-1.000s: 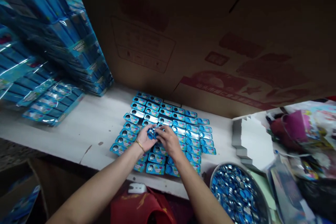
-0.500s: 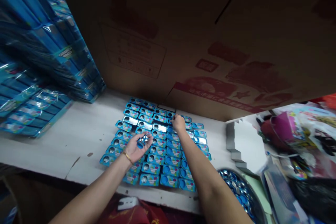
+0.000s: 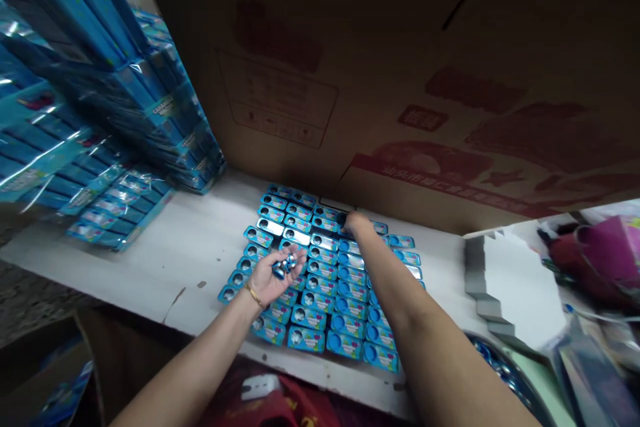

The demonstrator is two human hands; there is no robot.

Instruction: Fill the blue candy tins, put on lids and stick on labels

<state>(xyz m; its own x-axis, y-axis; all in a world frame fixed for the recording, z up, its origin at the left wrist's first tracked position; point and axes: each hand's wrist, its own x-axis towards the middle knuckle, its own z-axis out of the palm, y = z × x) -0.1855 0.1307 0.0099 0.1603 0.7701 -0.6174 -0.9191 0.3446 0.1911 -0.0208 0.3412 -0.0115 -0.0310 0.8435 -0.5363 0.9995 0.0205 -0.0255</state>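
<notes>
Several rows of small flat blue tins (image 3: 306, 339) lie on the white tabletop, some with a shiny round piece at one end, others with only a blue round recess. My left hand (image 3: 264, 279), palm up above the left-hand rows, cups several small silver-and-blue round pieces (image 3: 284, 268). At the far rows my right hand (image 3: 355, 221) reaches down onto a tin, its fingers bent together. What those fingertips hold, if anything, is hidden by the hand.
A large cardboard box (image 3: 300, 107) stands behind the tins. Wrapped blue packages (image 3: 165, 113) are stacked at left. At right are a stepped white piece (image 3: 520, 287) and a bowl (image 3: 520, 373) of shiny round pieces, partly behind my right forearm.
The view has shifted, so the table and tins appear farther right. My right hand stays at the far rows, and my left hand still cups the round pieces.
</notes>
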